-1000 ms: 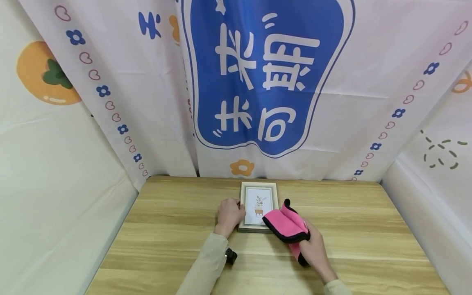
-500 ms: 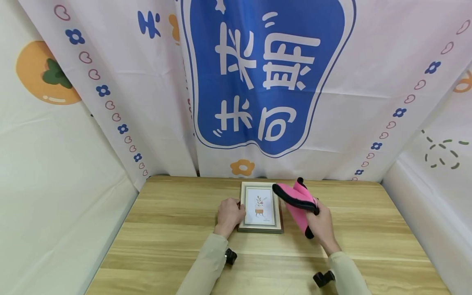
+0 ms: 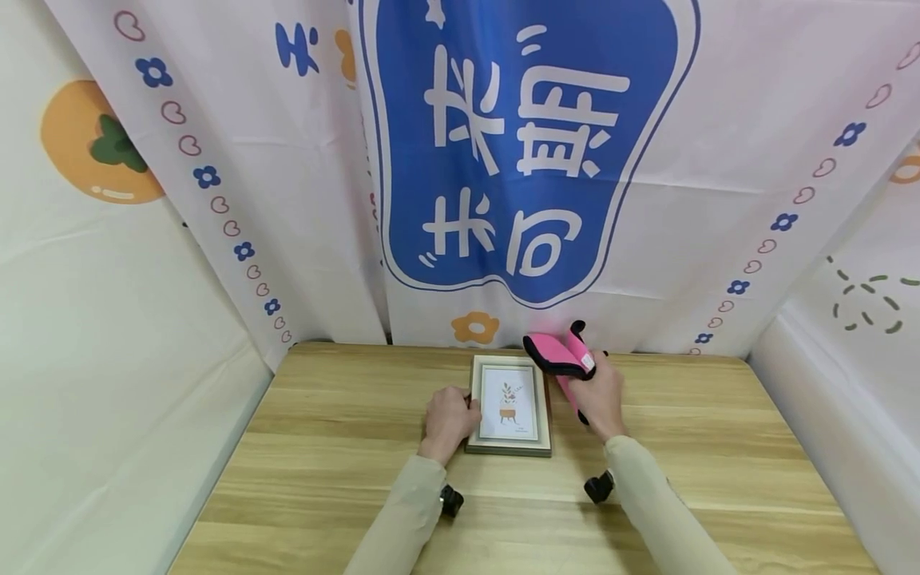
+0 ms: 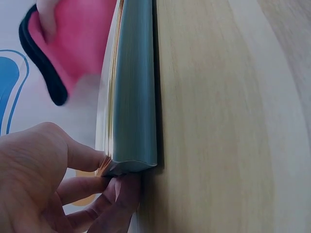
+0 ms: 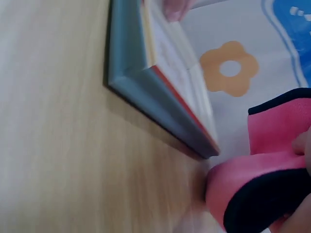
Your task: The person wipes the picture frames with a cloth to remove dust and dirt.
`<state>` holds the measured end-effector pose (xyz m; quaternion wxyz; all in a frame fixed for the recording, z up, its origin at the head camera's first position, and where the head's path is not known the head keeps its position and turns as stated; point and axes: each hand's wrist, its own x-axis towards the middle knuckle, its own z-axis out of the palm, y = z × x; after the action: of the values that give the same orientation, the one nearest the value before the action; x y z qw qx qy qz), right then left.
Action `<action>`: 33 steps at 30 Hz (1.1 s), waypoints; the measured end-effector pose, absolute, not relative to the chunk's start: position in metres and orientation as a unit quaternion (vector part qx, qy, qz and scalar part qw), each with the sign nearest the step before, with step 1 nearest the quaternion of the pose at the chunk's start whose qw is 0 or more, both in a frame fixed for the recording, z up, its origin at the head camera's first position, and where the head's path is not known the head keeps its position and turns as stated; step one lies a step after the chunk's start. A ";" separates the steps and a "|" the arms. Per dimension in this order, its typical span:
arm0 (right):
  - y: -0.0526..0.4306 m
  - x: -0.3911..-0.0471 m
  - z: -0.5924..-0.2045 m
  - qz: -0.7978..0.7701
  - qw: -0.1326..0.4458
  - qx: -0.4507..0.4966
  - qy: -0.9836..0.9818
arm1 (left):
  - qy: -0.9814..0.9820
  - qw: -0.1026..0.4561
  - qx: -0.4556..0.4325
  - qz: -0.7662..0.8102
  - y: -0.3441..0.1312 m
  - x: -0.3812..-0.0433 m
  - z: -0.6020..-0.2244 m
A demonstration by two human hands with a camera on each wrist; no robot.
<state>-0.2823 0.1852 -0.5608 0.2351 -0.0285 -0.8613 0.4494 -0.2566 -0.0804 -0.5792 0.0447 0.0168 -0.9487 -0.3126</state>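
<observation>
A picture frame (image 3: pixel 509 407) with a pale border and a small plant print lies face up near the table's back edge. My left hand (image 3: pixel 450 419) holds its left side. In the left wrist view the thumb (image 4: pixel 85 158) is at the top edge of the frame's grey-green side (image 4: pixel 133 87), with the other fingers lower against it. My right hand (image 3: pixel 602 395) grips a folded pink cloth (image 3: pixel 552 349) with black edging, just off the frame's upper right corner. In the right wrist view the cloth (image 5: pixel 231 182) hangs beside the frame's far corner.
The wooden table (image 3: pixel 323 463) reaches out to both sides and toward me. Behind it hangs a white printed curtain (image 3: pixel 690 263) with a blue sign. A black device (image 3: pixel 451 501) sits at my left wrist, another black device (image 3: pixel 598 487) at my right.
The pink cloth and my right hand have gone from over the frame's lower right, rightward off it, then up to its far right corner. The left hand keeps its place.
</observation>
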 end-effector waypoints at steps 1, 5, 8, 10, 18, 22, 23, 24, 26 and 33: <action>0.183 -0.286 -0.563 0.438 0.243 -0.014 -0.865 | -0.949 0.044 0.016 -0.313 -0.080 -0.257 -0.579; 0.179 -0.294 -0.570 0.391 0.231 0.051 -0.890 | -0.949 0.043 0.016 -0.311 -0.077 -0.257 -0.578; 0.180 -0.297 -0.575 0.329 0.189 0.106 -0.919 | -0.950 0.042 0.018 -0.310 -0.076 -0.257 -0.578; 0.181 -0.300 -0.578 0.276 0.166 0.148 -0.935 | -0.950 0.041 0.019 -0.310 -0.076 -0.257 -0.578; 0.186 -0.301 -0.593 0.133 0.127 0.275 -0.944 | -0.949 0.044 0.022 -0.310 -0.078 -0.256 -0.578; 0.184 -0.299 -0.594 0.135 0.119 0.284 -0.942 | -0.949 0.043 0.019 -0.311 -0.079 -0.256 -0.578; 0.183 -0.299 -0.593 0.137 0.116 0.285 -0.942 | -0.949 0.042 0.018 -0.312 -0.079 -0.256 -0.578; 0.182 -0.298 -0.592 0.141 0.111 0.284 -0.942 | -0.949 0.041 0.017 -0.314 -0.080 -0.256 -0.578; 0.180 -0.296 -0.590 0.147 0.102 0.280 -0.943 | -0.948 0.041 0.014 -0.314 -0.080 -0.256 -0.578; 0.179 -0.290 -0.586 0.167 0.066 0.250 -0.951 | -0.948 0.036 0.018 -0.316 -0.080 -0.256 -0.578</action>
<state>-0.2901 0.1788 -0.5857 0.0660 0.2504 -0.9513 0.1673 -0.2556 -0.0798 -0.5782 0.0358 0.0184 -0.9480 -0.3156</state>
